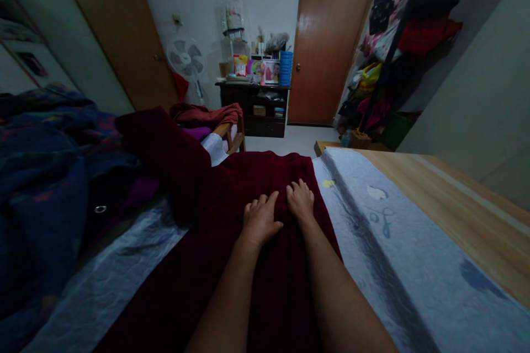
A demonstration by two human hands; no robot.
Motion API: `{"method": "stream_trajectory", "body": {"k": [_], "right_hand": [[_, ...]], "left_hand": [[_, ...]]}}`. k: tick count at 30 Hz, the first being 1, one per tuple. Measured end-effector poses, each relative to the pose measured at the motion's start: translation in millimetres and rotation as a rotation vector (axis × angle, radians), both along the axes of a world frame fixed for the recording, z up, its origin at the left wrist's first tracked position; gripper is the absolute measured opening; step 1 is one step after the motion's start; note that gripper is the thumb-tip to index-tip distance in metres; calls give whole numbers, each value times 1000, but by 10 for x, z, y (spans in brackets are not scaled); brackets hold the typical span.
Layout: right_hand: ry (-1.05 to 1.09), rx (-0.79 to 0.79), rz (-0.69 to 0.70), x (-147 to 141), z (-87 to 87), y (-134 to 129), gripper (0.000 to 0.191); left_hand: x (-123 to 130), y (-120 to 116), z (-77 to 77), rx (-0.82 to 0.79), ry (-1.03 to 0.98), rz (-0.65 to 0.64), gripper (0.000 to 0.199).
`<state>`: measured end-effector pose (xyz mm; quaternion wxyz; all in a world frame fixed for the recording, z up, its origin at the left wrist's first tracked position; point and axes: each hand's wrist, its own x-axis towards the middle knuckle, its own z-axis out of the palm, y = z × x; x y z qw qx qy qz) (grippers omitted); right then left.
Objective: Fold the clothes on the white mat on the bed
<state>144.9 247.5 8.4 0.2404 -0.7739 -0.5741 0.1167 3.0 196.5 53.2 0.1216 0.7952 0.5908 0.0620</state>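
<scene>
A dark maroon cloth [223, 248] is spread over the bed and runs toward me, with a bunched part [165, 160] heaped at its left. My left hand [260, 220] rests on the cloth, palm down, its thumb apart from the fingers. Just to the right, my right hand [300, 198] lies on the same cloth near its right edge, fingers loosely spread. Neither hand visibly grips anything. Both forearms reach forward across the cloth.
The light patterned bed sheet [385, 220] shows at right, beside a wooden board [447, 182]. Dark blue patterned fabric [45, 176] is piled at left. Beyond are a wooden chair [237, 140] with clothes, a black cabinet [252, 107], a white fan [186, 58] and a door [327, 38].
</scene>
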Motion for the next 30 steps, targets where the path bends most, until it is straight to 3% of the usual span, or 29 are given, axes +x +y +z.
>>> {"method": "stream_trajectory", "body": {"k": [4, 7, 14, 17, 24, 30], "right_hand": [[30, 0, -11, 9, 14, 12, 48], [58, 2, -17, 26, 22, 23, 47], [133, 21, -23, 84, 31, 61, 44], [145, 24, -20, 96, 24, 70, 44], [170, 43, -16, 119, 17, 72, 44], [261, 89, -27, 141, 48, 79, 43]], "left_hand": [[-124, -14, 127, -3, 58, 67, 96], [-257, -40, 251, -15, 85, 132, 93], [-558, -72, 448, -99, 17, 90, 35], [-629, -76, 510, -124, 14, 102, 22], [-614, -140, 670, -30, -80, 4, 19], [-507, -110, 691, 174, -182, 80, 13]]}}
